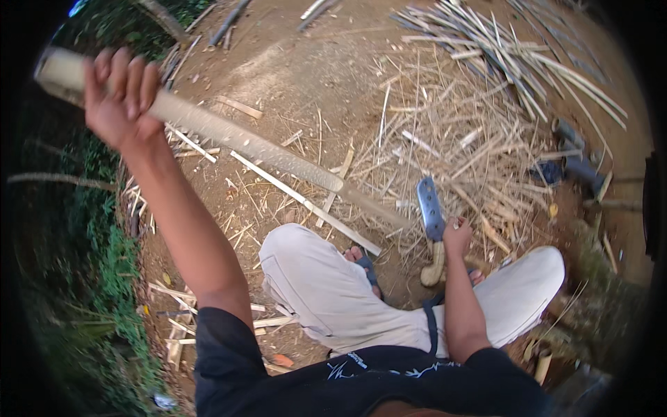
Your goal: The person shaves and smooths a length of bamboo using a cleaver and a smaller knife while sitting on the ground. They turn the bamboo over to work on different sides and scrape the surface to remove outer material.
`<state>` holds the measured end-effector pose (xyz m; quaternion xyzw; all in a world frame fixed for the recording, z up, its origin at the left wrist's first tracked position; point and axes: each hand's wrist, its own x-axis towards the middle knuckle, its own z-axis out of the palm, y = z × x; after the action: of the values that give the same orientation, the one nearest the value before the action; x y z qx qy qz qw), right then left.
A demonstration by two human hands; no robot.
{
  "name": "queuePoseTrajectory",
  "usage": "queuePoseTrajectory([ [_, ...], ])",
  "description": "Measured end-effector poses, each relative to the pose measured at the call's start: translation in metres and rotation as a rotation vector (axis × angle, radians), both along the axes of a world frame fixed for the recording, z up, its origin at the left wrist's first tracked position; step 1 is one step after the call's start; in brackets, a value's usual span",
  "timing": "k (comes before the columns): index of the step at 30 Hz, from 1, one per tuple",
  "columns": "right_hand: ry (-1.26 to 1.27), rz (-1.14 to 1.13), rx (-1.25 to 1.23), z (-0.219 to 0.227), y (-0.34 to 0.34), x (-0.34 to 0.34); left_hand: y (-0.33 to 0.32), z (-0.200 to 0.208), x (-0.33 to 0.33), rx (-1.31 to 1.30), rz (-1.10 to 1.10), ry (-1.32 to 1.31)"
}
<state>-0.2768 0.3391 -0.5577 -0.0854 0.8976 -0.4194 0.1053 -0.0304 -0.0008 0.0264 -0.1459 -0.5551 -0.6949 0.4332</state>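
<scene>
My left hand [121,90], raised at the upper left, is wrapped round a long pale bamboo piece [236,137]. The piece slants down toward the right, and its lower end is blurred near the ground. By my right knee, my right hand [457,238] is closed, with a small pale bit showing at its fingers; what it holds is hard to make out. Just left of that hand is a machete [431,208] with a broad bluish blade with holes and a curved, light handle [433,267]. Whether the hand touches the machete cannot be told.
A heap of shavings [458,139] covers the ground ahead. A pile of long split strips [493,52] lies at the far right. One pale strip [306,201] lies before my left knee. Green plants [111,278] border the left side. Dark boots [580,167] are at the right.
</scene>
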Motion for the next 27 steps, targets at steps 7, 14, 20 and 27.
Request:
queuePoseTrajectory([
  [7,-0.396,0.810,-0.456,0.185,-0.014,0.087,-0.034,0.019,-0.078,0.161,0.154,-0.099],
  [14,-0.642,0.790,-0.727,0.243,0.004,0.100,-0.055,-0.088,-0.025,-0.153,0.788,-0.755],
  [20,-0.715,0.543,-0.822,0.281,-0.005,0.080,0.065,-0.378,0.121,0.583,0.505,-1.559],
  [27,-0.563,0.407,-0.873,0.275,-0.022,0.085,0.258,-0.506,0.149,0.889,0.368,-1.696],
])
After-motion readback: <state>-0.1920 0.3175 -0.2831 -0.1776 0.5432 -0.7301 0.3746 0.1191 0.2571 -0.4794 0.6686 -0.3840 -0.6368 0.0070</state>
